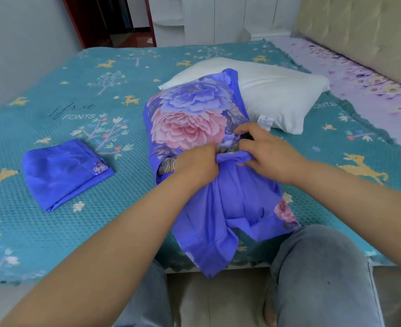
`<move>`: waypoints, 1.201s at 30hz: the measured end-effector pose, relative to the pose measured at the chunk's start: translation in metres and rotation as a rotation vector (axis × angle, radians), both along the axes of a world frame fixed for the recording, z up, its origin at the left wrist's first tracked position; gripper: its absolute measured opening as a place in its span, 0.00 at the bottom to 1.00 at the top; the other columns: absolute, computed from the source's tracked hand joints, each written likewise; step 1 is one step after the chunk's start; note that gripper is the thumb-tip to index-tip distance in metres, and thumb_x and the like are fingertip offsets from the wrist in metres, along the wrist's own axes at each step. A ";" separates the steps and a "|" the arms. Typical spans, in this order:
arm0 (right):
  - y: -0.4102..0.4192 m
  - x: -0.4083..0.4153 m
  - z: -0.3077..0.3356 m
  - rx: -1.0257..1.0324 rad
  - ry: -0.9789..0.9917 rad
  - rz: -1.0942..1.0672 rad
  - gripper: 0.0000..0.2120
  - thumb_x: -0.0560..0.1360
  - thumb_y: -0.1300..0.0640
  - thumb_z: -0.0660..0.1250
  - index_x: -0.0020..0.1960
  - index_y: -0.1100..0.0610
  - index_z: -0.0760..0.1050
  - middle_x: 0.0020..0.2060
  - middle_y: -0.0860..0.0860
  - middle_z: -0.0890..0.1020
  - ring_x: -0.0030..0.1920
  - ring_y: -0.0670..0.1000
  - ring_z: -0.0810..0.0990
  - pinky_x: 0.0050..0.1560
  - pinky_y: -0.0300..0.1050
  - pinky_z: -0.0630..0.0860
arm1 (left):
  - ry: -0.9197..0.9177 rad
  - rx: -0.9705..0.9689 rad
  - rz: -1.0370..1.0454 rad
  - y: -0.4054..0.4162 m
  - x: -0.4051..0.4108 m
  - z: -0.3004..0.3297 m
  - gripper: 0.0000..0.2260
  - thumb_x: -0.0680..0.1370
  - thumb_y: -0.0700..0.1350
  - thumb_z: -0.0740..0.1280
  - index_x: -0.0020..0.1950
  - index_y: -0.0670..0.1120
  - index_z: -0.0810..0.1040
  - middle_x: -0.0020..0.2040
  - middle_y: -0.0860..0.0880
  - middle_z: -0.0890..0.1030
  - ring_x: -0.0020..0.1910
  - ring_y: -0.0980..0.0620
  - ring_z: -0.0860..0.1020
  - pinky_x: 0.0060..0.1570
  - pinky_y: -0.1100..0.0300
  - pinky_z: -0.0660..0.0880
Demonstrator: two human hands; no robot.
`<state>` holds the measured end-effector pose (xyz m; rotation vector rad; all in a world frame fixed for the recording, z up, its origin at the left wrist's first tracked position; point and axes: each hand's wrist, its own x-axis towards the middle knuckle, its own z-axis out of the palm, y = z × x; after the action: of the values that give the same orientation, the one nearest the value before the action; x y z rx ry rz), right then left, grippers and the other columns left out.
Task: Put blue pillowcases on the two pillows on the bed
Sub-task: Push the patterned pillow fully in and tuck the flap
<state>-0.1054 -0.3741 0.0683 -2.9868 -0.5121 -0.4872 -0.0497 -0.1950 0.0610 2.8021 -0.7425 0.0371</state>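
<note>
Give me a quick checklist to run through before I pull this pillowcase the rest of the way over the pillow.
1. Both hands on the opening: ok. The left hand and right hand both grip the bunched edge of the floral pillowcase.
2. Pillow started inside: ok. The far part of the case looks filled; the near part hangs slack over the bed's edge.
3. Pillow corners seated in the case's far corners: cannot tell, they are covered.
4. Second pillow within sight: ok. The bare white pillow lies just behind.
5. Second case ready: ok. The folded blue pillowcase lies on the bedspread to the left.
</note>
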 end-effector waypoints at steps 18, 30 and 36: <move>0.018 0.030 -0.017 0.084 0.063 -0.125 0.13 0.77 0.51 0.63 0.55 0.58 0.76 0.54 0.56 0.75 0.57 0.59 0.73 0.51 0.48 0.69 | 0.140 -0.120 0.007 0.050 0.006 -0.003 0.09 0.80 0.47 0.58 0.52 0.43 0.74 0.53 0.41 0.79 0.54 0.41 0.76 0.47 0.56 0.69; 0.031 0.031 -0.022 0.104 -0.077 -0.369 0.18 0.74 0.43 0.62 0.51 0.58 0.77 0.51 0.55 0.75 0.55 0.58 0.72 0.53 0.51 0.64 | -0.142 0.401 0.099 0.077 0.048 0.038 0.23 0.72 0.67 0.62 0.33 0.48 0.70 0.36 0.50 0.72 0.48 0.44 0.75 0.51 0.54 0.68; 0.010 0.028 -0.031 0.534 0.202 -0.442 0.17 0.73 0.45 0.65 0.57 0.53 0.75 0.63 0.51 0.66 0.67 0.53 0.62 0.68 0.45 0.56 | -0.032 -0.102 0.239 0.097 0.059 -0.005 0.14 0.75 0.56 0.65 0.40 0.46 0.72 0.50 0.43 0.72 0.51 0.40 0.75 0.48 0.53 0.71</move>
<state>-0.0769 -0.3645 0.0368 -2.5652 0.2672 -0.2796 0.0096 -0.0976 0.0556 2.7812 -0.3965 0.1573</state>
